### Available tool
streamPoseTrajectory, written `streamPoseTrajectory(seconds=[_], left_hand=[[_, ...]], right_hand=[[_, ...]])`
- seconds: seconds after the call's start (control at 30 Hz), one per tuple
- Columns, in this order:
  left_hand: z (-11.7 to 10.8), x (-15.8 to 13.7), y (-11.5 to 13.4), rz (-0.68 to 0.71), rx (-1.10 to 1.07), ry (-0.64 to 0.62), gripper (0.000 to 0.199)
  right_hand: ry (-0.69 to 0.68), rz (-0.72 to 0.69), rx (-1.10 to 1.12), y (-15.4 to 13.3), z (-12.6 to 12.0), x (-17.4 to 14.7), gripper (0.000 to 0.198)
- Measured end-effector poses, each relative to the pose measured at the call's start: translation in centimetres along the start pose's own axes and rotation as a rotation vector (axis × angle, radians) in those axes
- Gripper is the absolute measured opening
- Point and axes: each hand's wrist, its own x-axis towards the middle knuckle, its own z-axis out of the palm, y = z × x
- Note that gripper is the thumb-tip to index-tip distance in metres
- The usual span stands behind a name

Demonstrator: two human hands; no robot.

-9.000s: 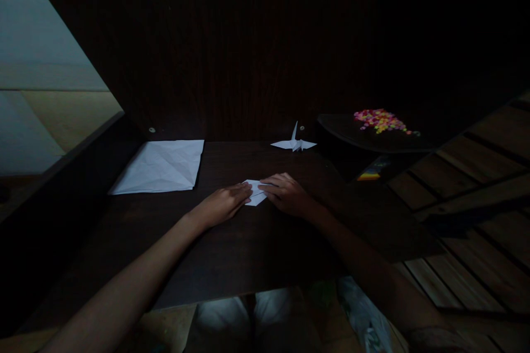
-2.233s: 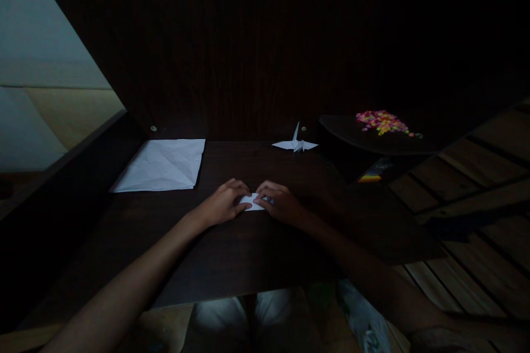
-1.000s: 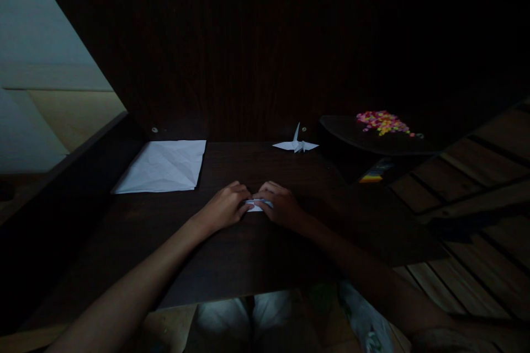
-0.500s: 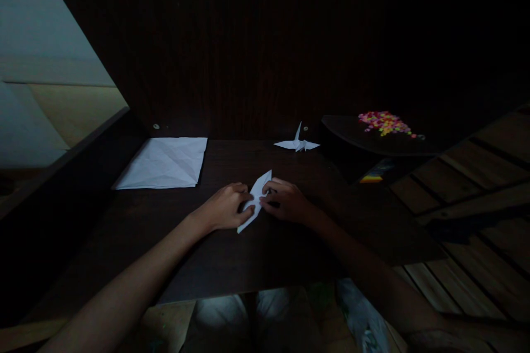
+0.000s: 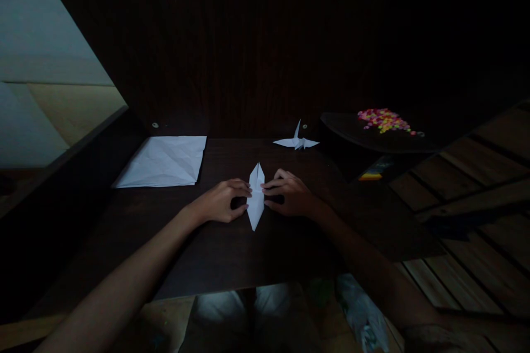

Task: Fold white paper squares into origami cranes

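Observation:
A folded white origami paper [image 5: 255, 207], a long diamond with a slit at its far tip, lies on the dark tabletop [image 5: 215, 265] and points away from me. My left hand [image 5: 226, 198] holds its left edge between thumb and fingertips. On the opposite edge, the thumb and fingers of my right hand [image 5: 287, 193] grip it the same way. Farther back, a finished white paper crane [image 5: 296, 143] stands with its wings spread. To the left lies a stack of white paper sheets [image 5: 165, 161] with crease lines on top.
Many small pink, red and yellow pieces [image 5: 385, 121] are heaped on a curved dark shelf [image 5: 343, 126] at the right. A tall dark panel [image 5: 248, 44] closes off the back, and a low side board [image 5: 70, 165] runs along the left. Wooden slats [image 5: 476, 176] show at the right.
The folded paper has turned from a slant to nearly straight away from me. My hands have shifted from over it to its two side edges.

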Motion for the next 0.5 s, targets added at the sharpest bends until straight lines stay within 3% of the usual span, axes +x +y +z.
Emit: streamPoseTrajectory(seconds=[0.17,0.37,0.5], left_hand=[[-0.47,-0.08,-0.1,-0.007,-0.025,0.009,0.029],[-1.03,-0.18,-0.14,-0.041,-0.03,-0.041,0.05],[-0.84,-0.18,-0.43,-0.066,-0.05,-0.036,0.048]], right_hand=[[-0.041,0.032,0.02,0.17,-0.27,-0.05,0.039],[-0.033,0.036,0.075,0.62,-0.01,-0.07,0.044],[-0.054,0.04,0.083,0.65,-0.11,-0.03,0.048]])
